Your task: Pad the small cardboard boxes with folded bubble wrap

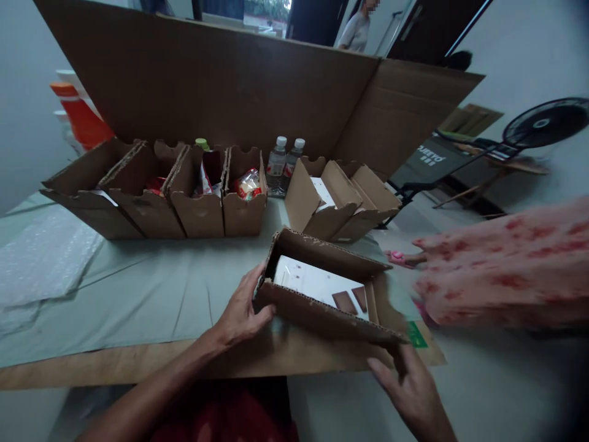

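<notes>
An open-topped cardboard box (317,316) sits slanted near the table's front edge. In it lies a white pack (308,279) with brown rectangles printed at its right end. My left hand (243,310) grips the box's left end, thumb on the near side and fingers round the far corner. At the right end, my right hand (409,380) has its fingers curled against the lower corner, partly hidden by the box. Its thumb stands apart from the cardboard.
Several cardboard bins (202,215) with packets stand in a row behind, left. Two clear bottles (277,162) and more bins (317,212) stand further right. A tall cardboard panel (230,86) backs the table. Bubble wrap (46,258) lies left. A person in a patterned garment (510,264) is at right.
</notes>
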The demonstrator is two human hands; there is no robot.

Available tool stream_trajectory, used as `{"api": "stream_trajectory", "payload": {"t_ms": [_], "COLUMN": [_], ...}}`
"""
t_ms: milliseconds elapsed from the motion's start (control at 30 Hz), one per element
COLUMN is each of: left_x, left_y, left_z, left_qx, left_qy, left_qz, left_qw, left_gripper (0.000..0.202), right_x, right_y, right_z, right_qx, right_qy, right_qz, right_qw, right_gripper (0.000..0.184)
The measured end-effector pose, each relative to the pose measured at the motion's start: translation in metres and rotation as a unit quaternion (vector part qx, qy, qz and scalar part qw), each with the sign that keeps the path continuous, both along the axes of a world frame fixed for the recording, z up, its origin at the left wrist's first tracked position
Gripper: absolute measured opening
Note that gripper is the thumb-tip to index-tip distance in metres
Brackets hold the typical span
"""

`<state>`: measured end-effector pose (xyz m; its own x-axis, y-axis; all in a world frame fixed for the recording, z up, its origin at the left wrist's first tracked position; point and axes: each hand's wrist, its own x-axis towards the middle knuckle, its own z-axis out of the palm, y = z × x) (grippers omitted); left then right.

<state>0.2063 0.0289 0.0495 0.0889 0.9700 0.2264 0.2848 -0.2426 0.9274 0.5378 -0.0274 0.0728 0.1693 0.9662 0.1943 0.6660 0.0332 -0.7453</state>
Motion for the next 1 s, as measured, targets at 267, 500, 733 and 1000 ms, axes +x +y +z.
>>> {"api": "stream_trajectory", "payload": {"t_ms": [267, 500, 733, 1000], "left_x": [-0.067, -0.117, -0.12, -0.257], "left_y": [-0.001, 0.033, 0.013, -0.061], "left_z": [0.006, 0.013, -0.011, -0.014], "left_qx": [-0.037, -0.021, -0.028, -0.084], "left_qy": [0.001, -0.007, 0.035, 0.334], "left_qz": [0.258, 0.289, 0.267, 0.458], "left_qw": [0.965, 0.957, 0.963, 0.819], "left_gripper": [0.04, 0.046, 0.068, 0.041], "right_x": [-0.111, -0.171, -0.152, -0.162], "right_y": [0.087, 0.144, 0.108, 0.072], "right_z": [0.014, -0.003, -0.042, -0.055], "right_qx": [-0.003, 0.002, -0.086, -0.119], "right_qy": [0.041, 0.102, 0.128, 0.036], "right_qz": [0.207, 0.264, 0.154, 0.13], "right_qw": [0.977, 0.959, 0.976, 0.984], "right_gripper": [0.061, 0.066, 0.06, 0.047]}}
